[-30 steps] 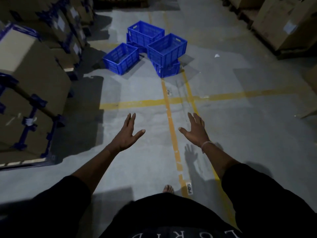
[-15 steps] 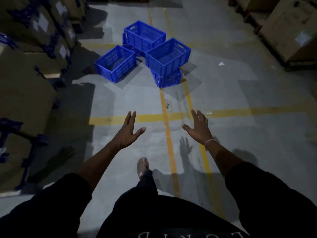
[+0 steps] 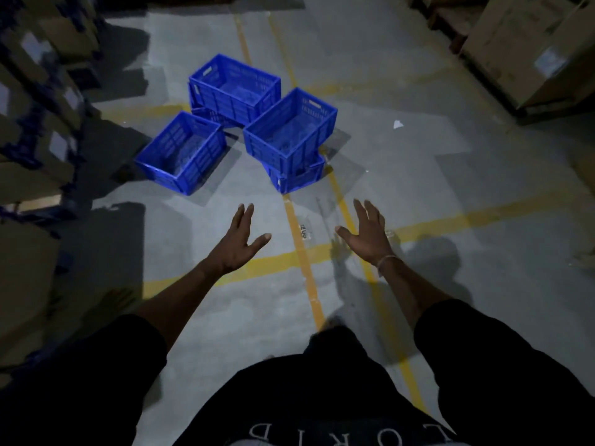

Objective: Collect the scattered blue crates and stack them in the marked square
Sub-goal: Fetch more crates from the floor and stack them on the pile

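Five blue crates, as far as can be counted, are seen on the floor ahead of both hands, none of them touched. Beyond the left hand [image 3: 236, 249], which is held out with fingers straight and thumb spread, nothing gripped, a single crate [image 3: 182, 152] lies alone and open side up, next to stacked cartons [image 3: 38, 123] that stand further left. Ahead and between the hands, a rear crate [image 3: 235, 88] is set on another that is mostly hidden beneath it. Beyond the right hand [image 3: 367, 236], likewise held out with fingers spread and empty, a skewed pair is seen: the top crate [image 3: 289, 127] sits turned across the lower crate [image 3: 297, 177], which rests on a yellow line [image 3: 301, 252] running back between the hands.

Which painted square is the marked one cannot be told with certainty, though yellow lines cross under the hands. The step in hand is judged to be the approach and first pick. The top crate of the skewed pair is probably best taken first, being nearest the right hand. Both hands should be placed on opposite rims or handle slots, and the lift made straight up so the lower crate is not dragged. Corners should be squared before each crate is set down, so that the stack nests and does not lean.
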A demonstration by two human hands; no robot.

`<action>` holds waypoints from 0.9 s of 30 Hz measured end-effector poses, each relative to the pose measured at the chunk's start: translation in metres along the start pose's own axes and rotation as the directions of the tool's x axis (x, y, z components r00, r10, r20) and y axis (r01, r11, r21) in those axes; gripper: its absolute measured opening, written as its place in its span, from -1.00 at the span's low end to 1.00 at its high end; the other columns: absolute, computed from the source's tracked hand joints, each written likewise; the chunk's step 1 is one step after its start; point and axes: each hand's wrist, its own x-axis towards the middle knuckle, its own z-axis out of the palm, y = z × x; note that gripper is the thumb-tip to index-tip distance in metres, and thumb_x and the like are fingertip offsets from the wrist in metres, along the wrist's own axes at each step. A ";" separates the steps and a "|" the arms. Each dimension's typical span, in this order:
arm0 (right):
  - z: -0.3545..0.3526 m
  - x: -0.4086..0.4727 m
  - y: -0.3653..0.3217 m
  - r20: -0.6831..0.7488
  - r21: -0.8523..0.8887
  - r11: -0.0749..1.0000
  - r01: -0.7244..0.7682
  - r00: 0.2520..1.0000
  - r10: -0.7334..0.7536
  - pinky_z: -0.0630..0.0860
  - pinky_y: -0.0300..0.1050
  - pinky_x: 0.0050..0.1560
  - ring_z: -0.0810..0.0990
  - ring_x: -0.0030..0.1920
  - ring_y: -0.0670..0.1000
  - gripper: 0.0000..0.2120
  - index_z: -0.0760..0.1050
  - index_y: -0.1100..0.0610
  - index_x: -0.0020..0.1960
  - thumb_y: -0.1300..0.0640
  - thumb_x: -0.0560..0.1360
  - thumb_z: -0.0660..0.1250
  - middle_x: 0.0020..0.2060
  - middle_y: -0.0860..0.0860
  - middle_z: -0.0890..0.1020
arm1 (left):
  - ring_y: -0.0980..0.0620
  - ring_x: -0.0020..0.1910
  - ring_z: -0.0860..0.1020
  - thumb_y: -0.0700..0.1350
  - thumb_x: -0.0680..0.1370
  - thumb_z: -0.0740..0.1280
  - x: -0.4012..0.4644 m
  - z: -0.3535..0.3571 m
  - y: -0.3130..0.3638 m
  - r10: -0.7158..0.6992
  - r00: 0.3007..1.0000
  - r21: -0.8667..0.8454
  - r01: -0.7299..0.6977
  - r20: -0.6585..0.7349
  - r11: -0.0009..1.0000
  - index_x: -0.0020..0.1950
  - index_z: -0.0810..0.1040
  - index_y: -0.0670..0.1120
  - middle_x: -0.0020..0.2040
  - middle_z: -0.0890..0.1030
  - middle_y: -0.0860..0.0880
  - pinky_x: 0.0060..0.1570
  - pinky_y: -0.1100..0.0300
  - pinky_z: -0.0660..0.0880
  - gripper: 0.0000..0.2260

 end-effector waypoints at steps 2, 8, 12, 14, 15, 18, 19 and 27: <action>-0.007 0.040 -0.001 0.001 -0.004 1.000 0.008 1.000 -0.008 0.08 0.14 0.51 -0.09 0.58 0.11 -0.16 0.02 -0.07 0.60 -0.26 0.47 0.34 0.60 0.00 -0.01 | 0.11 0.62 -0.06 0.47 0.51 0.17 0.039 -0.003 0.000 -0.010 1.000 0.005 0.010 0.005 1.000 0.64 -0.18 0.14 0.64 -0.25 0.12 0.49 -0.10 0.29 -0.12; -0.036 0.190 0.002 0.043 -0.040 0.998 0.051 0.998 -0.049 0.06 0.13 0.50 -0.10 0.58 0.11 -0.18 -0.02 -0.08 0.60 -0.24 0.49 0.32 0.60 -0.03 -0.02 | 0.08 0.63 -0.06 0.44 0.54 0.16 0.172 -0.012 0.015 -0.042 0.999 0.008 0.042 -0.026 0.999 0.64 -0.20 0.12 0.64 -0.24 0.10 0.49 -0.07 0.30 -0.15; -0.069 0.288 0.001 0.061 -0.061 0.995 0.081 0.995 -0.077 0.05 0.11 0.51 -0.06 0.58 0.12 -0.18 0.01 -0.06 0.60 -0.25 0.48 0.31 0.60 0.00 0.00 | 0.07 0.63 -0.08 0.44 0.53 0.16 0.253 -0.019 0.038 -0.116 0.991 -0.023 0.115 -0.069 0.993 0.64 -0.18 0.10 0.65 -0.22 0.06 0.50 -0.10 0.28 -0.13; -0.091 0.336 -0.001 0.074 -0.058 0.994 0.096 0.993 -0.091 0.04 0.09 0.52 -0.07 0.58 0.10 -0.17 0.01 -0.06 0.60 -0.25 0.48 0.32 0.60 0.00 -0.01 | 0.05 0.63 -0.07 0.42 0.54 0.17 0.291 -0.023 0.054 -0.129 0.989 -0.018 0.128 -0.068 0.992 0.65 -0.17 0.09 0.65 -0.21 0.03 0.51 -0.09 0.26 -0.14; -0.102 0.359 -0.002 0.080 -0.068 0.991 0.112 0.991 -0.106 0.03 0.09 0.52 -0.07 0.58 0.10 -0.17 0.02 -0.06 0.60 -0.24 0.48 0.33 0.60 0.00 -0.01 | 0.04 0.63 -0.08 0.41 0.55 0.17 0.309 -0.026 0.062 -0.133 0.988 -0.012 0.133 -0.075 0.991 0.65 -0.17 0.08 0.65 -0.21 0.02 0.51 -0.08 0.25 -0.15; -0.130 0.427 -0.006 0.086 -0.106 0.980 0.166 0.984 -0.157 0.03 0.07 0.53 -0.06 0.58 0.13 -0.17 0.04 0.00 0.60 -0.22 0.48 0.33 0.60 0.05 0.02 | 0.06 0.62 -0.13 0.40 0.55 0.18 0.363 -0.030 0.078 -0.163 0.979 -0.035 0.160 -0.125 0.986 0.65 -0.17 0.07 0.66 -0.18 0.00 0.51 -0.05 0.22 -0.15; -0.137 0.447 -0.007 0.090 -0.113 0.978 0.176 0.982 -0.167 0.03 0.07 0.52 -0.06 0.58 0.12 -0.17 0.04 0.00 0.60 -0.23 0.48 0.33 0.59 0.05 0.02 | 0.07 0.62 -0.13 0.38 0.56 0.18 0.378 -0.031 0.082 -0.174 0.976 -0.046 0.169 -0.133 0.985 0.65 -0.17 0.05 0.66 -0.18 0.00 0.51 -0.04 0.20 -0.16; -0.152 0.602 -0.034 0.165 -0.158 0.949 0.274 0.955 -0.248 0.04 0.11 0.53 -0.06 0.58 0.13 -0.16 0.01 -0.04 0.60 -0.27 0.47 0.30 0.60 0.04 0.00 | 0.09 0.61 -0.16 0.34 0.57 0.20 0.496 -0.049 0.076 -0.220 0.966 -0.088 0.210 -0.133 0.974 0.64 -0.20 0.07 0.65 -0.22 0.02 0.50 0.00 0.22 -0.16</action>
